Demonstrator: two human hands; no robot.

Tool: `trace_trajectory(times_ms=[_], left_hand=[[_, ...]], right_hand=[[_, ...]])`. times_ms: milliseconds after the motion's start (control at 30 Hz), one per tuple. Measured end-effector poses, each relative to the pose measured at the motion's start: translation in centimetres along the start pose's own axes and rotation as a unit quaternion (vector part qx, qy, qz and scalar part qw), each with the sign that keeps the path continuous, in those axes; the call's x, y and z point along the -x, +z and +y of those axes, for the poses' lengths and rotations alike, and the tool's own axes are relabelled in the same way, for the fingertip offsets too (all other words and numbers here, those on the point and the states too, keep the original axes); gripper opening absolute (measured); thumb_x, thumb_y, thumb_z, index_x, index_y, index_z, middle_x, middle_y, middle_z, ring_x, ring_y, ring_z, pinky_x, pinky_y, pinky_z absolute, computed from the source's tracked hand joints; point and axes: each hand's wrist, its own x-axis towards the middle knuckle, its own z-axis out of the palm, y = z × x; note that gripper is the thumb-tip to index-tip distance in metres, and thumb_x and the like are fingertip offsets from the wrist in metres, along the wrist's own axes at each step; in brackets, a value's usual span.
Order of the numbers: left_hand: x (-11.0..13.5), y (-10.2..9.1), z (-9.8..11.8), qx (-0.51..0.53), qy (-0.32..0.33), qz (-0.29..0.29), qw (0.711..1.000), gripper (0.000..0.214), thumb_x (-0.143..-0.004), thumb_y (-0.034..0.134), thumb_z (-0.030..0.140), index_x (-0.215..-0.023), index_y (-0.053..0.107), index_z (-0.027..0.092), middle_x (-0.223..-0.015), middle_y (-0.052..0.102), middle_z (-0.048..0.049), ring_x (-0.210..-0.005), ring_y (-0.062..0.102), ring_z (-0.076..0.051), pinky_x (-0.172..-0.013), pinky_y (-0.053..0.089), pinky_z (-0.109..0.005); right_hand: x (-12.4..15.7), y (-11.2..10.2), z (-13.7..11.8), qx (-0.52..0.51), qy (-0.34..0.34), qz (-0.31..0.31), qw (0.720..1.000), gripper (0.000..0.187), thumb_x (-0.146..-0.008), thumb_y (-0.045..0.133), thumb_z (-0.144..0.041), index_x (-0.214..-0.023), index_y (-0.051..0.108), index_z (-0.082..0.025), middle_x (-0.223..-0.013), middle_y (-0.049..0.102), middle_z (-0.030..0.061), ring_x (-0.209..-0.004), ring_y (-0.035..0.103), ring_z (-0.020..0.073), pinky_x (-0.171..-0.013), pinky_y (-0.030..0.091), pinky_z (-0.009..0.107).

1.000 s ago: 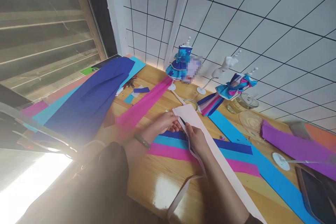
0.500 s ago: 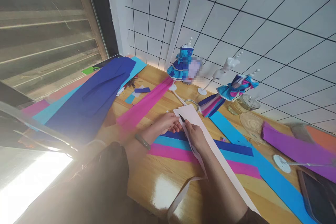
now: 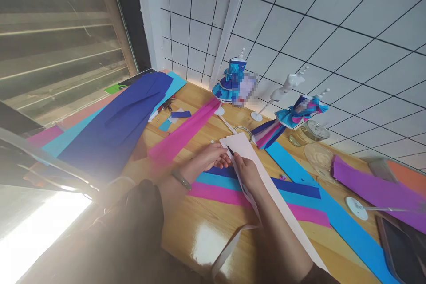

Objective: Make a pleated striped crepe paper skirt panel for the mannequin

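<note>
My right hand [image 3: 248, 172] is closed around scissors [image 3: 230, 150]; their dark pointed tip shows, while the handles are hidden in the palm. The tip lies at the left edge of a long pale pink crepe paper sheet [image 3: 262, 173], near its far end. My left hand [image 3: 216, 156] pinches that edge beside the tip, its other fingers curled. From under my right hand a narrow pale strip [image 3: 233, 242] hangs down, curling toward me. Beneath both hands, dark blue [image 3: 296, 186], light blue [image 3: 299, 199] and bright pink [image 3: 309, 214] paper strips lie side by side across the wooden table [image 3: 186, 226].
At the back stand a small dress form in a blue dress [image 3: 229, 82], a bare white one [image 3: 288, 86] and another dressed one [image 3: 293, 113]. A tape roll [image 3: 243, 132] and glass jar [image 3: 311, 132] are near them. Dark blue paper [image 3: 123, 111] lies left, a phone [image 3: 401, 248] right.
</note>
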Motion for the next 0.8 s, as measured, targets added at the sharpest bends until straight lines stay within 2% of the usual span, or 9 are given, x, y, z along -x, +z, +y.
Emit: trace_trajectory(times_ms=[333,800], left_hand=[[0.2,0.1,0.2,0.003,-0.001,-0.004,1.0,0.007,-0.083,0.04,0.015,-0.079,0.046,0.014,-0.053,0.058,-0.0001,-0.036,0.05,-0.007,-0.037,0.034,-0.017],[0.0,-0.1,-0.1,0.006,-0.003,-0.01,1.0,0.007,-0.083,0.041,0.018,-0.078,0.045,0.014,-0.054,0.057,0.0,-0.037,0.05,-0.007,-0.035,0.034,-0.016]], right_hand=[[-0.6,0.1,-0.6,0.002,-0.004,-0.004,1.0,0.056,-0.081,0.029,-0.051,-0.062,0.065,-0.012,-0.064,0.064,0.0105,-0.06,0.055,0.018,-0.056,0.034,0.025],[-1.1,0.2,-1.1,-0.015,-0.014,0.003,1.0,0.055,-0.081,0.029,-0.051,-0.056,0.061,-0.014,-0.053,0.059,0.0059,-0.053,0.051,0.0159,-0.052,0.033,0.025]])
